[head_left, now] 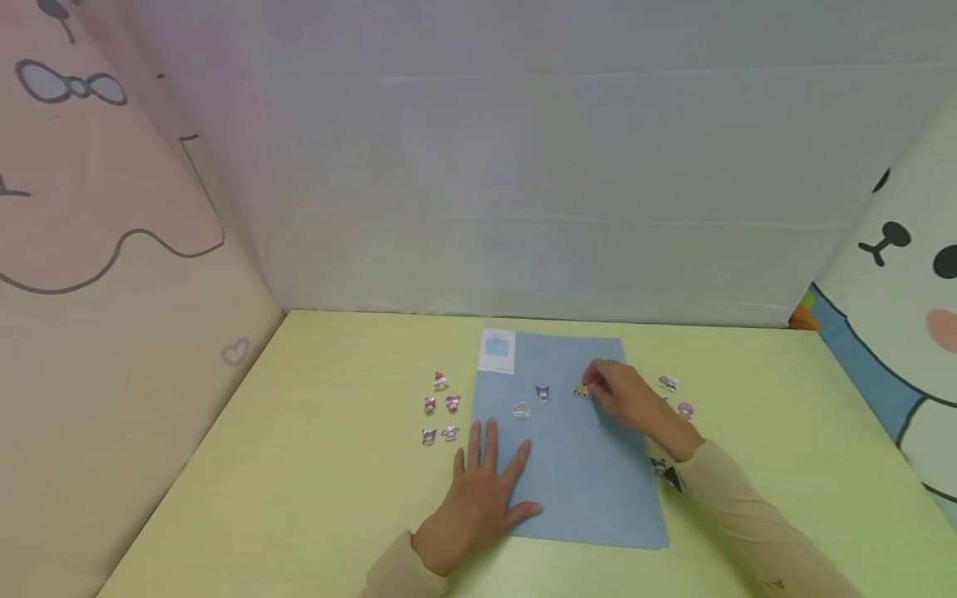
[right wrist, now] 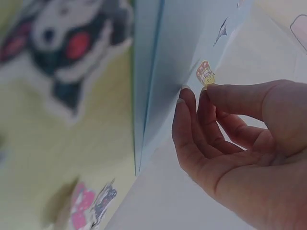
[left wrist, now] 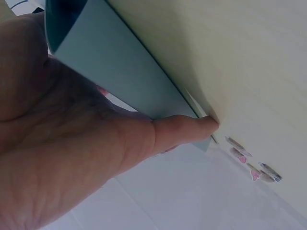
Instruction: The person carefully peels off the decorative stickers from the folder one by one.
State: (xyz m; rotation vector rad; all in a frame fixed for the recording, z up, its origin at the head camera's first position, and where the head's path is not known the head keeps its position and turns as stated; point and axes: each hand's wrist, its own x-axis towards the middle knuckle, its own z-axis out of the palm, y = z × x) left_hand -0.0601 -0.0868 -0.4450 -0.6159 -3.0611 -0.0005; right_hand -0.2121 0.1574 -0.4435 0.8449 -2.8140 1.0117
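A blue paper folder (head_left: 583, 482) with a white label (head_left: 497, 351) in its far left corner lies on the table. My left hand (head_left: 478, 507) rests spread on its lower left part, fingers straight. Between thumb and fingertips my right hand (head_left: 616, 394) pinches a small yellow sticker (head_left: 582, 391) close over the folder's upper right; in the right wrist view this sticker (right wrist: 205, 73) shows red and white marks as well. On the folder, left of it, are a dark character sticker (head_left: 542, 394) and a whitish, boat-like sticker (head_left: 521, 410).
Several pink and purple character stickers (head_left: 450, 433) lie left of the folder. More stickers (head_left: 685, 410) lie along its right side, and a black and white one (head_left: 660, 468) lies near the right sleeve. A white wall (head_left: 538, 191) rises behind the yellow-green table (head_left: 299, 465).
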